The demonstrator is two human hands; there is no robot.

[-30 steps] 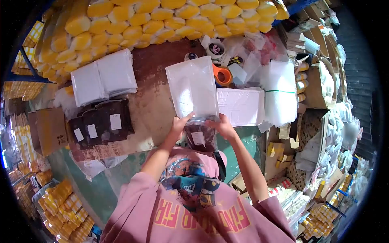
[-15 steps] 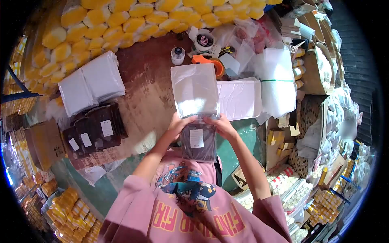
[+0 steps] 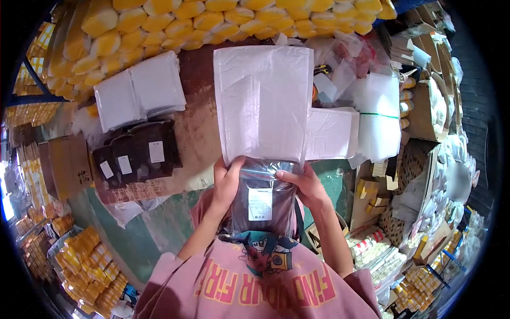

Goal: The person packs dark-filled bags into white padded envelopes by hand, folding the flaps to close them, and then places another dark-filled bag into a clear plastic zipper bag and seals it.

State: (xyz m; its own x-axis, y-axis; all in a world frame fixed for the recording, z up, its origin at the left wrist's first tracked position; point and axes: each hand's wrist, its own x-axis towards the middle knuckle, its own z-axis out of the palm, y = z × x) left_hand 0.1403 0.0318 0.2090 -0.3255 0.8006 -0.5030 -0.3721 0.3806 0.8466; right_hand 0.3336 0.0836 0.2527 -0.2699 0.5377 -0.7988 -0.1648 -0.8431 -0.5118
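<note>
In the head view, a clear zip bag [image 3: 284,210] with a dark item inside and a white printed label [image 3: 260,204] hangs in front of my shirt. A large white padded mailer [image 3: 263,101] extends above it, its lower edge meeting the bag's zip edge. My left hand [image 3: 227,181] is closed at the left side, where mailer and bag meet. On the right side my right hand [image 3: 307,186] grips the same join, its thumb lying on the bag's top near the zip. The fingers behind are hidden.
Dark labelled bags [image 3: 141,151] lie on the table's left, below stacked white mailers [image 3: 138,90]. More white mailers [image 3: 332,133] and a green-banded white stack [image 3: 378,117] lie at right. Yellow packs [image 3: 207,21] line the back; an open carton [image 3: 425,95] stands far right.
The mailer and zip bag have come closer to the camera and look larger. The mailer now covers the orange tape dispenser and white bottle behind it. Both hands keep their hold.
</note>
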